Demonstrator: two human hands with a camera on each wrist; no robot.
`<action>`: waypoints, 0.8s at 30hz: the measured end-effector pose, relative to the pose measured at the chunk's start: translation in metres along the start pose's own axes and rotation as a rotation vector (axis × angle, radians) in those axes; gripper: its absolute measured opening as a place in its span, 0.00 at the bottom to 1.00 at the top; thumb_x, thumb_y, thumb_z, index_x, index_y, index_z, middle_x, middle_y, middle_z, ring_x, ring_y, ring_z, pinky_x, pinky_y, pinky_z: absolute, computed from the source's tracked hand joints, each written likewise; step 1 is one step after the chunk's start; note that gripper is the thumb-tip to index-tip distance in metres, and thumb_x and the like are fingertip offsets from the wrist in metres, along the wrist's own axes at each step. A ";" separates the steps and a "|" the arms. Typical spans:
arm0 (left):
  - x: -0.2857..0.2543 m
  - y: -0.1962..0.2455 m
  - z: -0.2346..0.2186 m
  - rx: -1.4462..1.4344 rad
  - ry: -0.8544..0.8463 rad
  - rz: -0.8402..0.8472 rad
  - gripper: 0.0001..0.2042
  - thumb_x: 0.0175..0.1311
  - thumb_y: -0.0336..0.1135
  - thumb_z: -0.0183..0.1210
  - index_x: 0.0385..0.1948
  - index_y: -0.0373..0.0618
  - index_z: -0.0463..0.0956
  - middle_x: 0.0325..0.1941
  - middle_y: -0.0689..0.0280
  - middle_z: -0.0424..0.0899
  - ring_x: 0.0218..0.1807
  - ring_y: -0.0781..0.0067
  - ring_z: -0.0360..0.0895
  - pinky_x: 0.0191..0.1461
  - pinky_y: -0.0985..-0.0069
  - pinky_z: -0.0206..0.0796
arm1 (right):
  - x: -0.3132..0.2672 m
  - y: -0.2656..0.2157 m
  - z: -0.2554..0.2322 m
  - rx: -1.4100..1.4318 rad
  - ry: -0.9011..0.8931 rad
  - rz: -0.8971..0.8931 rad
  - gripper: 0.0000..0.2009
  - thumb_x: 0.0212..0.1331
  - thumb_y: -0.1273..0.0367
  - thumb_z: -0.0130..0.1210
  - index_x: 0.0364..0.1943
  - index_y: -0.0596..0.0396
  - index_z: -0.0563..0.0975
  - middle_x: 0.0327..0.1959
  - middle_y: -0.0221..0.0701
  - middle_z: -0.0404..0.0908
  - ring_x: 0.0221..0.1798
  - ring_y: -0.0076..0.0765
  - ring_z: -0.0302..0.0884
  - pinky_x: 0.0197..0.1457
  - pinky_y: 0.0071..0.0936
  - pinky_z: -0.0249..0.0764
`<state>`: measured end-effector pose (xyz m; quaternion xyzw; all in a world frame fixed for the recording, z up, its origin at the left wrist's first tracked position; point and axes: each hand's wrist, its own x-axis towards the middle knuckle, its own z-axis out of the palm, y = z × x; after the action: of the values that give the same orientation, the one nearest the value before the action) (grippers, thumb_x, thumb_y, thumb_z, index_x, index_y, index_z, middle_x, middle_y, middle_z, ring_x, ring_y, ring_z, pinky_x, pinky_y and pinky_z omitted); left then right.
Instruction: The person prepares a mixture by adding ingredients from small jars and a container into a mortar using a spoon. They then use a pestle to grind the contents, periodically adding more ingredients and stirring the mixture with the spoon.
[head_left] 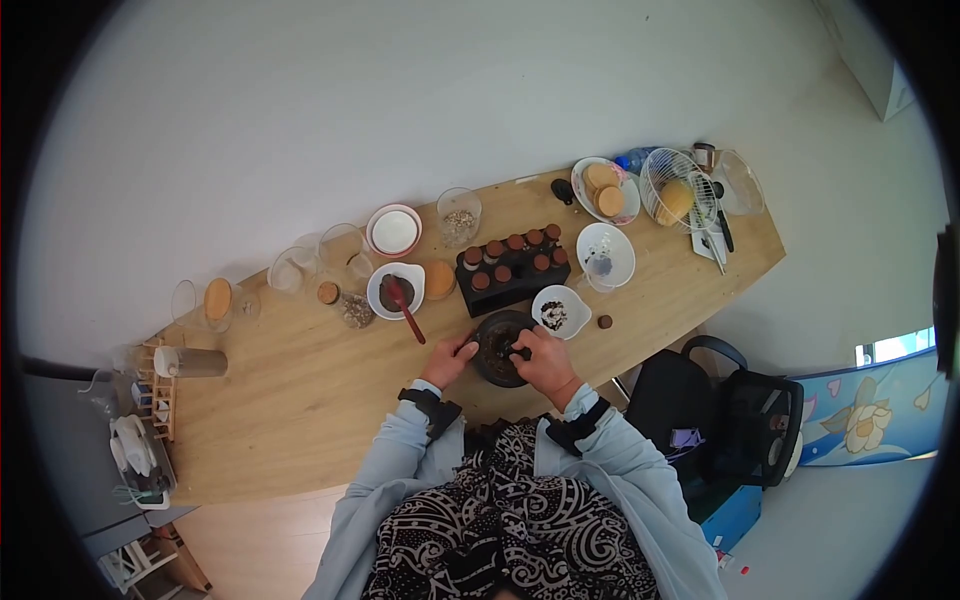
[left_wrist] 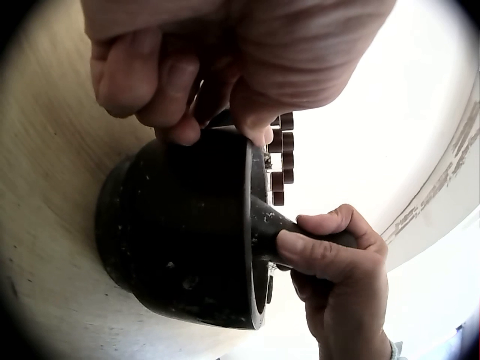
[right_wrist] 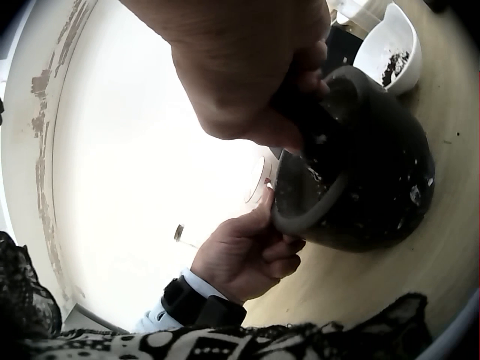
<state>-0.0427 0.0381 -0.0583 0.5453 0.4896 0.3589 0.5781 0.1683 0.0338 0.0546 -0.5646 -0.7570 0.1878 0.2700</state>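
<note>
A dark stone mortar (left_wrist: 180, 225) stands on the wooden table in front of the person. The left hand (head_left: 450, 362) grips its rim, thumb over the lip and fingers bent against the outer wall. In the right hand (head_left: 550, 362) is the dark pestle (left_wrist: 264, 229), its lower end down inside the mortar. Dark bits lie in the mortar around it; the pestle's tip is hidden by the wall. Just beyond the right hand sits a white spouted bowl (head_left: 578, 318) with dark and white bits. A small brown stopper (head_left: 605, 321) lies beside that bowl.
Behind the mortar is a black rack (head_left: 512, 290) of brown-capped bottles. To its left, a red spatula (head_left: 408, 312) leans in another white bowl (head_left: 374, 290). Glass jars line the wall side. A wire basket (head_left: 655, 175) stands far right, near a black chair (head_left: 675, 395).
</note>
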 end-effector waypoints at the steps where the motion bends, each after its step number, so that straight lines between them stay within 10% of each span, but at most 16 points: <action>1: 0.001 0.002 0.001 -0.002 -0.006 0.007 0.20 0.68 0.41 0.52 0.58 0.41 0.73 0.21 0.75 0.70 0.21 0.86 0.62 0.23 0.82 0.55 | 0.002 0.001 -0.006 0.005 -0.082 0.043 0.11 0.38 0.70 0.66 0.27 0.48 0.76 0.27 0.35 0.75 0.30 0.50 0.76 0.33 0.43 0.73; 7: -0.006 0.021 -0.005 0.042 -0.016 -0.027 0.20 0.69 0.41 0.52 0.59 0.42 0.72 0.21 0.76 0.69 0.21 0.87 0.62 0.22 0.83 0.54 | -0.003 -0.004 -0.013 -0.038 -0.145 0.049 0.11 0.37 0.70 0.67 0.26 0.49 0.76 0.27 0.35 0.75 0.30 0.49 0.77 0.33 0.42 0.73; 10: -0.004 0.029 -0.005 0.037 -0.051 -0.171 0.22 0.66 0.40 0.55 0.57 0.35 0.71 0.34 0.60 0.82 0.36 0.76 0.74 0.45 0.75 0.67 | -0.003 -0.004 -0.004 -0.066 -0.085 0.022 0.11 0.38 0.70 0.66 0.27 0.48 0.75 0.27 0.35 0.75 0.30 0.48 0.77 0.32 0.42 0.73; 13: -0.005 0.021 -0.004 -0.001 -0.036 -0.090 0.22 0.66 0.40 0.54 0.57 0.35 0.71 0.33 0.61 0.81 0.35 0.75 0.74 0.44 0.74 0.67 | 0.003 -0.002 -0.003 -0.046 -0.050 0.024 0.11 0.38 0.70 0.65 0.27 0.47 0.75 0.28 0.34 0.74 0.29 0.47 0.76 0.32 0.42 0.72; 15: -0.004 0.018 -0.003 0.045 -0.025 -0.071 0.21 0.69 0.41 0.52 0.60 0.43 0.71 0.20 0.77 0.68 0.20 0.87 0.60 0.21 0.84 0.53 | 0.007 -0.004 -0.002 -0.022 -0.055 0.054 0.11 0.39 0.70 0.65 0.27 0.47 0.75 0.28 0.34 0.74 0.29 0.47 0.77 0.32 0.42 0.73; 24: -0.001 0.016 -0.004 0.030 -0.034 -0.028 0.21 0.69 0.42 0.52 0.59 0.42 0.71 0.20 0.76 0.68 0.19 0.88 0.61 0.20 0.84 0.52 | 0.004 0.007 -0.006 0.028 -0.085 0.064 0.11 0.37 0.68 0.66 0.27 0.48 0.76 0.26 0.35 0.75 0.29 0.49 0.77 0.32 0.43 0.72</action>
<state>-0.0444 0.0405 -0.0423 0.5530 0.4928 0.3340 0.5830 0.1768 0.0398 0.0563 -0.5761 -0.7468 0.2306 0.2393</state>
